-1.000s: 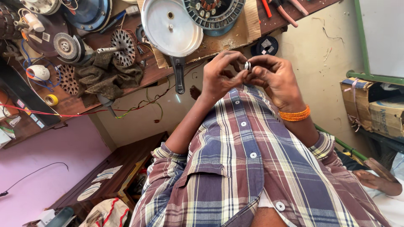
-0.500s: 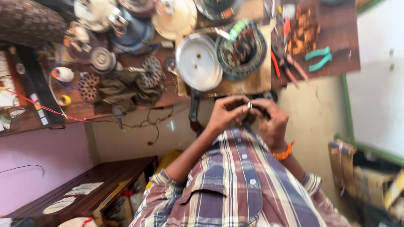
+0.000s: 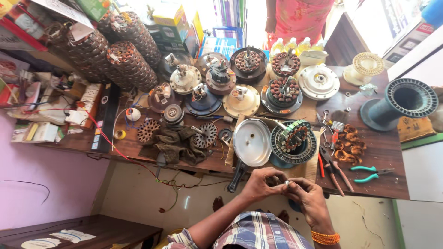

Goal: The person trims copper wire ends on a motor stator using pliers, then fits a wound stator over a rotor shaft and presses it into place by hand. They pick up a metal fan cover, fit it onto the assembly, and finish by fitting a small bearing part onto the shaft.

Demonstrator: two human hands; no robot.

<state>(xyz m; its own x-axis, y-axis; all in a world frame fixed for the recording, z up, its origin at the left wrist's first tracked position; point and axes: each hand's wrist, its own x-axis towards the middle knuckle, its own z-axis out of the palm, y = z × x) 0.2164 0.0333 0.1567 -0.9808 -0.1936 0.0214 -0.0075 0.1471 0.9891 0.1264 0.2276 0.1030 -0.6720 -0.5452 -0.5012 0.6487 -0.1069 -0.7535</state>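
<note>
Metal glints between the fingertips: a small shiny part [image 3: 286, 183], too tiny to identify, is pinched where both hands meet just below the front edge of the counter [image 3: 387, 152]. The left hand [image 3: 260, 183] curls around it from one side, fingers closed tight; the right hand [image 3: 310, 197], with an orange beaded bracelet [image 3: 325, 238] at the wrist, closes on it from the other, thumb and forefinger narrow on the piece. Doing this well seems to call for keeping the part close to the body, wrists steady, and letting one hand hold firm while the other does the fine work, so the piece does not slip to the floor.

Right above the hands lies a white round motor cover [image 3: 251, 142], and beside it a wound stator [image 3: 294, 140] in a dark ring. Red-handled pliers [image 3: 331, 162] and green-handled pliers [image 3: 369, 173] rest to the right, near loose copper wire coils [image 3: 349, 145]. A large grey spool [image 3: 400, 102] stands at the far right. Farther back sit more fan motors [image 3: 247, 62] and stacked windings [image 3: 131, 62].
</note>
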